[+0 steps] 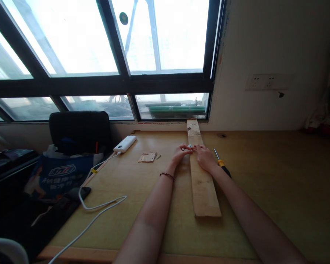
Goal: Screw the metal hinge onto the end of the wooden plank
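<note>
A long wooden plank (202,190) lies on the wooden table (264,176), running away from me toward the window. My left hand (180,153) and my right hand (204,156) meet over the plank's far part. Both pinch a small shiny metal piece (190,146) between their fingertips, right on the plank's top face. A beaded bracelet circles my left wrist. A screwdriver (222,164) with a yellow and black handle lies just right of my right hand.
A white power bank (124,143) with a white cable (99,209) lies at the left. A small wooden piece (147,157) sits near it. A black chair back (79,130) and a blue bag (60,172) stand beyond the table's left edge.
</note>
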A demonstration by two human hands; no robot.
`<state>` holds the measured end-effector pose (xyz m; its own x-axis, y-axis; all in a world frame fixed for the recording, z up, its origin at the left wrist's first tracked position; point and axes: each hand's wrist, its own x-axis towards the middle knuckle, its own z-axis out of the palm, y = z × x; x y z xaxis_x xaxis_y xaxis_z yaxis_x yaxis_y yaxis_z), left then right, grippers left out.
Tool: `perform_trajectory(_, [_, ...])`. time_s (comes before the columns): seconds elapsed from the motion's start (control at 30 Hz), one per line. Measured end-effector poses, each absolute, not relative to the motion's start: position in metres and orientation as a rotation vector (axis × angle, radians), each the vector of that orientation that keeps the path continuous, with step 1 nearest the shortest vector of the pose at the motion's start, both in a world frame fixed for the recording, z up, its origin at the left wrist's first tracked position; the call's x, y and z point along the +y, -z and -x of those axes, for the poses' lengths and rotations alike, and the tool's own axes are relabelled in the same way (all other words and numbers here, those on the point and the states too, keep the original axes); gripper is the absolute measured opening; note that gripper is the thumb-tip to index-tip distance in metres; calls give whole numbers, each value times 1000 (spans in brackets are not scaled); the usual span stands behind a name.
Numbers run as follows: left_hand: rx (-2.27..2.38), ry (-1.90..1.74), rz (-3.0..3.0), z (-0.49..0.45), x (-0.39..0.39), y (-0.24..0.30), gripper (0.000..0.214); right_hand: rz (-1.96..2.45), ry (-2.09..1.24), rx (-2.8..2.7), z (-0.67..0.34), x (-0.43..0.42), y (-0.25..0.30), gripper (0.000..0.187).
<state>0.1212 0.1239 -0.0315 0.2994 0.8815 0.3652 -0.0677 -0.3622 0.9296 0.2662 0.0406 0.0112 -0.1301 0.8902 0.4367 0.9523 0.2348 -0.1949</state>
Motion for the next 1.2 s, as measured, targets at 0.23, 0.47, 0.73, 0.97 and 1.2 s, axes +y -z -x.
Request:
perform_trajectory(0.23, [767, -1236, -1439, -126, 119, 30, 24, 1673, 150, -2058, -266, 44, -8, 33])
perform_trajectory(0.47, [694, -1156, -1409, -123, 117, 25, 28, 1706, 171, -2046, -267, 43, -9, 34])
perform_trajectory(0.73, [700, -1177, -1415, -124, 119, 28, 26, 1699, 163, -2070, -266, 42, -11, 34])
perform_trajectory(0.97, [654, -1242, -1310, -128, 116, 27, 25, 1720, 160, -2076, -264, 39, -15, 33])
perform_trajectory(1.2, [714, -1464, -833, -118, 128, 25, 28, 1704, 154, -2062, -264, 38, -16, 33])
